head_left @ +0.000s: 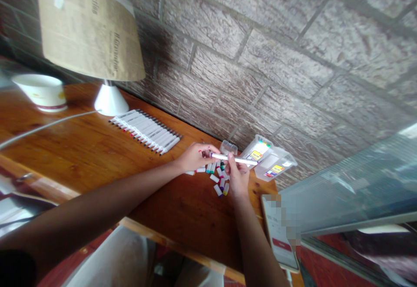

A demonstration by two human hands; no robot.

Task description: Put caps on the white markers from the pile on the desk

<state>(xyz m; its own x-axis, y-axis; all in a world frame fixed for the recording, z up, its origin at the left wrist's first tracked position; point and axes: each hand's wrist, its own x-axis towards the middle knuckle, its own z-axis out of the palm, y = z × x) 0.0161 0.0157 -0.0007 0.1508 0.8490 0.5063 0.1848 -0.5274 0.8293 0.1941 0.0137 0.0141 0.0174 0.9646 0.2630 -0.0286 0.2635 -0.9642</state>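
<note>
Both my hands meet over the right part of the wooden table, with a white marker [241,160] between them. My right hand [239,180] grips the marker's barrel, thumb on top. My left hand [193,158] comes from the left, its fingers closed at the marker's purple-tinged left end. Below and between the hands lie several loose white marker caps [214,178] with coloured ends, some partly hidden by my hands. Left of my left hand, several white markers [146,130] lie side by side in a neat row, dark or coloured tips showing.
Clear plastic cases [275,164] with yellow labels stand behind my right hand near the brick wall [221,69]. A lamp [110,100] and a paper bowl [42,93] stand at the left, a cable [48,126] crossing the table. A phone [280,235] lies at the right edge.
</note>
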